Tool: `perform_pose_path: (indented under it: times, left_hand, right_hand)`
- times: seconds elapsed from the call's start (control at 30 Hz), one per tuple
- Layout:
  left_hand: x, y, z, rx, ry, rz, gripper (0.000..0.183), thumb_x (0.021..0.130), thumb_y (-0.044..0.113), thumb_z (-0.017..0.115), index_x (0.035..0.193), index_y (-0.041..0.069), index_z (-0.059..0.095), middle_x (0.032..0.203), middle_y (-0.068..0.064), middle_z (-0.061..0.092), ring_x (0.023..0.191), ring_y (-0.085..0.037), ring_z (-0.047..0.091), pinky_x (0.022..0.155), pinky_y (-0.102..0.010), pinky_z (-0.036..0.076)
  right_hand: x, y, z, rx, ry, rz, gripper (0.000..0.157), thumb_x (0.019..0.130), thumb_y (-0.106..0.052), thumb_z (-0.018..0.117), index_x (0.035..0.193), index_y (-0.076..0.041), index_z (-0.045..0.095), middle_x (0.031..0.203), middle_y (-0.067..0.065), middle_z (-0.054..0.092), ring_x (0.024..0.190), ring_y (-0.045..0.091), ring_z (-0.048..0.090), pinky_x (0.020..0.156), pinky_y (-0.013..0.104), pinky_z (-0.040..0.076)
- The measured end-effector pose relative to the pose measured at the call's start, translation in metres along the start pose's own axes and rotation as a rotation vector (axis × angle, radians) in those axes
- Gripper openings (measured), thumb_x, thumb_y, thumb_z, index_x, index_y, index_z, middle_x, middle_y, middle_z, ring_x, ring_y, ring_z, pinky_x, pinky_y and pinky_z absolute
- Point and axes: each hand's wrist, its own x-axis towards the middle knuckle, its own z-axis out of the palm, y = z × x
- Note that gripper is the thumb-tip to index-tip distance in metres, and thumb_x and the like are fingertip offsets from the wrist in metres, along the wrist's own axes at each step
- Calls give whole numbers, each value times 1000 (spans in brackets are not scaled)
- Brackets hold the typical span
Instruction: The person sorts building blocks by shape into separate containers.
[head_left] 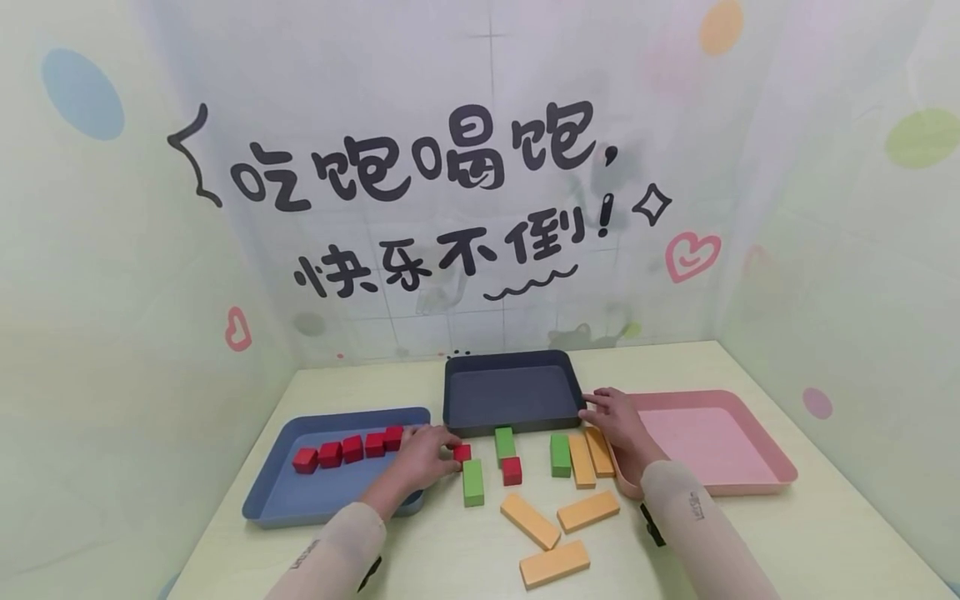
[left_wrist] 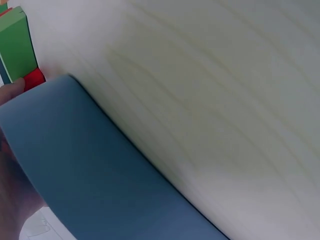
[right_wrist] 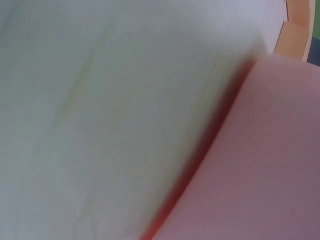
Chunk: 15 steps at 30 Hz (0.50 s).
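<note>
My left hand (head_left: 424,458) reaches over the right edge of the blue tray (head_left: 262,505) and pinches a red cube (head_left: 462,452) between thumb and fingers. In the left wrist view the thumb tip lies against that red cube (left_wrist: 34,79), beside a green block (left_wrist: 18,44). Several red cubes (head_left: 352,449) form a row inside the blue tray. My right hand (head_left: 621,419) holds nothing, its fingers stretched toward the right rim of the dark tray (head_left: 513,396). Below it, the left wall of the pink tray (head_left: 705,433) is partly covered by the forearm.
Between the trays stand green blocks (head_left: 473,483), another red cube (head_left: 512,472) and two upright-lying orange blocks (head_left: 581,461) side by side. Nearer the front, three more orange blocks (head_left: 555,565) lie at different angles. A printed wall sheet (head_left: 480,333) closes off the back.
</note>
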Motion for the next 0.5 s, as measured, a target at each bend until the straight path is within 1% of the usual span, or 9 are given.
perform_pose_path:
  times: [0.13,0.37,0.5]
  left_hand:
    - [1,0,-1,-24,12,-9,32,72,30,76,100,17,69,91,8,58,91,-14,49,92,-49,22]
    - [0,1,-7,-52,45,18,29,72,27,75,98,16,69,90,8,59,88,-14,49,85,-45,28]
    - [-1,0,-12,-73,43,0,29,72,27,75,99,17,69,91,8,59,89,-14,49,84,-43,30]
  right_hand:
    - [0,0,0,12,-3,3,44,87,-24,61,122,1,55,128,26,41,119,45,34,97,55,25]
    - [-1,-1,-1,18,-10,9,44,87,-25,60,123,0,55,129,26,40,120,45,32,97,56,24]
    - [-2,-1,-1,17,-8,4,45,87,-26,61,123,-1,55,129,25,41,121,44,33,98,55,24]
